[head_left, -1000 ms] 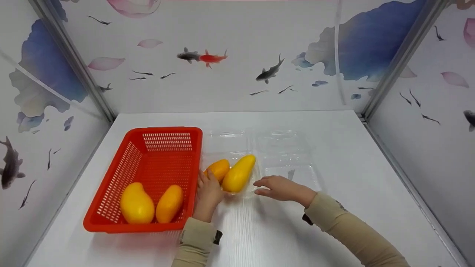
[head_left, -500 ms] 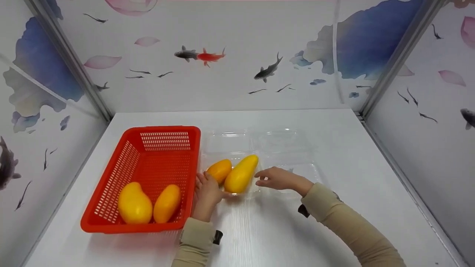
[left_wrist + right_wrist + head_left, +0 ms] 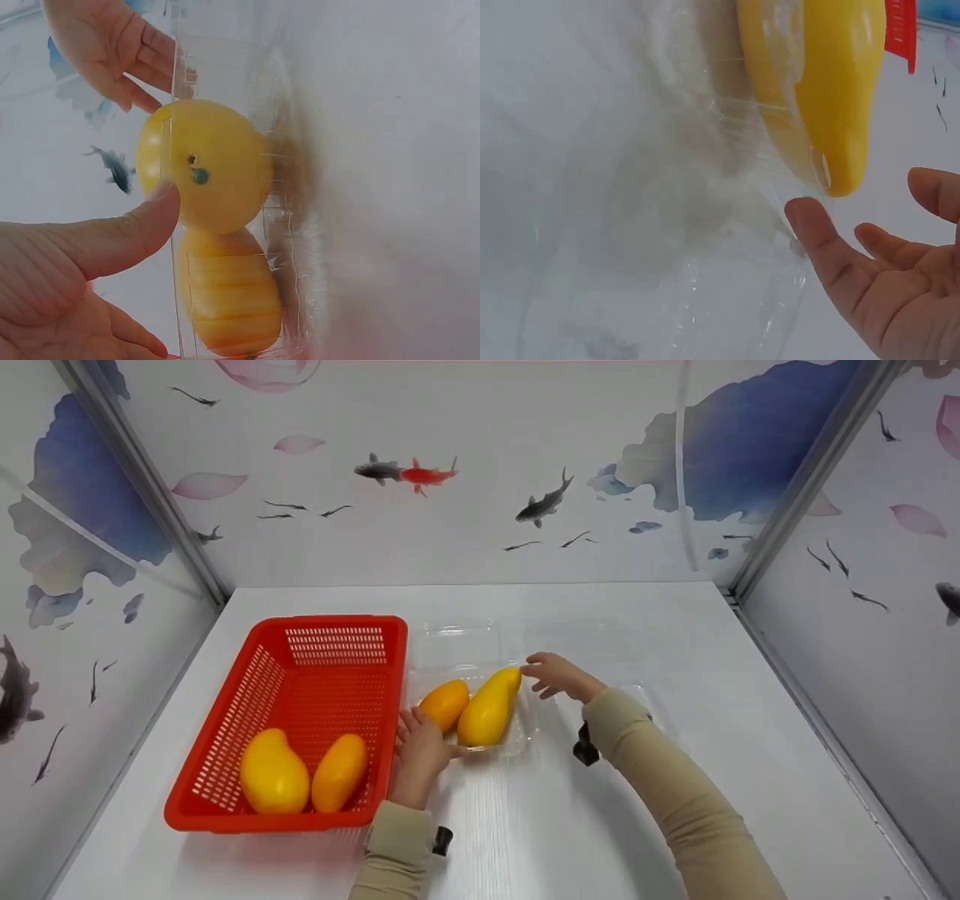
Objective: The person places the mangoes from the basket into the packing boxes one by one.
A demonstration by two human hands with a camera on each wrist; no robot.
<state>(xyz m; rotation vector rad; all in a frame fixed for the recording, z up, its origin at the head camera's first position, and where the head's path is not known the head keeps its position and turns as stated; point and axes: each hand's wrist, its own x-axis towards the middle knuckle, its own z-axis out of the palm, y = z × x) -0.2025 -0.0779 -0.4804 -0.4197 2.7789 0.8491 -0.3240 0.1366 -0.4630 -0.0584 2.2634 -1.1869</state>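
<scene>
A clear plastic clamshell box (image 3: pixel 527 733) lies with its lid folded back behind it. Inside are a yellow mango (image 3: pixel 491 709) and a smaller orange mango (image 3: pixel 444 704), side by side. My left hand (image 3: pixel 422 748) is at the box's front left corner, fingers spread along its left side. In the left wrist view, its thumb (image 3: pixel 127 236) extends to the front rim beside the yellow mango. Beyond that mango's narrow tip, my right hand (image 3: pixel 561 675) hovers at the box's right side with loosely bent fingers. The right wrist view shows its index fingertip (image 3: pixel 810 214) at the clear rim.
Left of the box stands a red plastic basket (image 3: pixel 330 622) with a large yellow mango (image 3: pixel 274 772) and an orange mango (image 3: pixel 339 772) at its near end. Another clear box (image 3: pixel 645 696) lies to the right, partly behind my right arm. Printed walls enclose the white table.
My right hand has moved away from me, from the box's front right to its back right side. The left hand has stayed nearly in place, and the mangoes have shifted slightly.
</scene>
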